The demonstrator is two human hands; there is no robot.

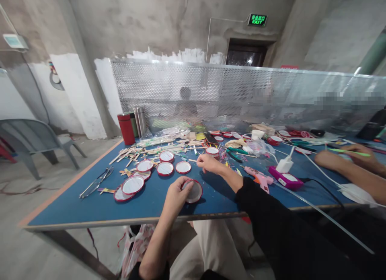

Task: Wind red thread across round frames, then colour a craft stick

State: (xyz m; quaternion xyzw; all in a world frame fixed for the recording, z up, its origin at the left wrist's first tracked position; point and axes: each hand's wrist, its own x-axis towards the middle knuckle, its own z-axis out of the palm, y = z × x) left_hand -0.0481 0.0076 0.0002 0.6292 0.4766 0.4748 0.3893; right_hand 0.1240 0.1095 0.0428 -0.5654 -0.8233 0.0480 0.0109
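Observation:
My left hand [177, 194] grips a round red-rimmed disc [194, 191] near the table's front edge, its thumb on the pale grey face. Farther forward, my right hand [208, 162] pinches the end of a small pale wooden stick [192, 160], which points left. Just left of that stick lies a similar red-rimmed disc [183, 167]. Two more discs, one nearer [165, 169] and one farther [167, 156], are beside it. Another disc [133, 185] rests partly on others at the left. Behind my hands, loose wooden sticks [157, 149] are scattered in a heap.
Eyeglasses [96, 182] lie at the left. A red flask [126, 129] and a steel flask [140, 122] stand at the back. Right of my hands are a pink glue gun [259, 178] and a purple power strip [285, 178] with cables. Another person's hands [331, 161] work at the right.

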